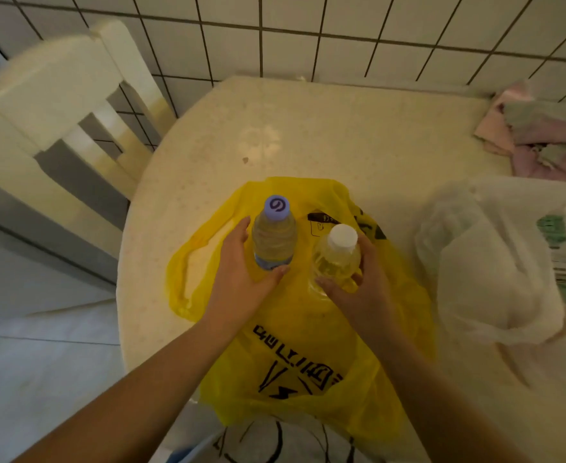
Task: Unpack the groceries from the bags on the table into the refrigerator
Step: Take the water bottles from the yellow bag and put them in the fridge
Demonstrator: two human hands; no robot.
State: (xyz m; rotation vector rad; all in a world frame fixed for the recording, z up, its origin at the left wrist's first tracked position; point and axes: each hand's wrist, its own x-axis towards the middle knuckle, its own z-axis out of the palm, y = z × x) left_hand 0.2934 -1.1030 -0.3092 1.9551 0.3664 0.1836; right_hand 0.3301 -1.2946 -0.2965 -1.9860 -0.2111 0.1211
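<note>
A flattened yellow plastic bag (308,335) with black print lies on the round cream table (308,128). Two clear bottles stand on it. The purple-capped bottle (273,235) is on the left, and my left hand (241,272) wraps around its base, thumb in front and fingers on its left side. The white-capped bottle (336,259) is on the right and leans slightly. My right hand (358,285) grips its lower body, thumb in front and fingers behind.
A white translucent bag (495,262) holding green-printed packages sits at the table's right. Folded pink and grey cloths (542,135) lie at the far right. A cream chair (57,105) stands to the left against the tiled wall (341,35).
</note>
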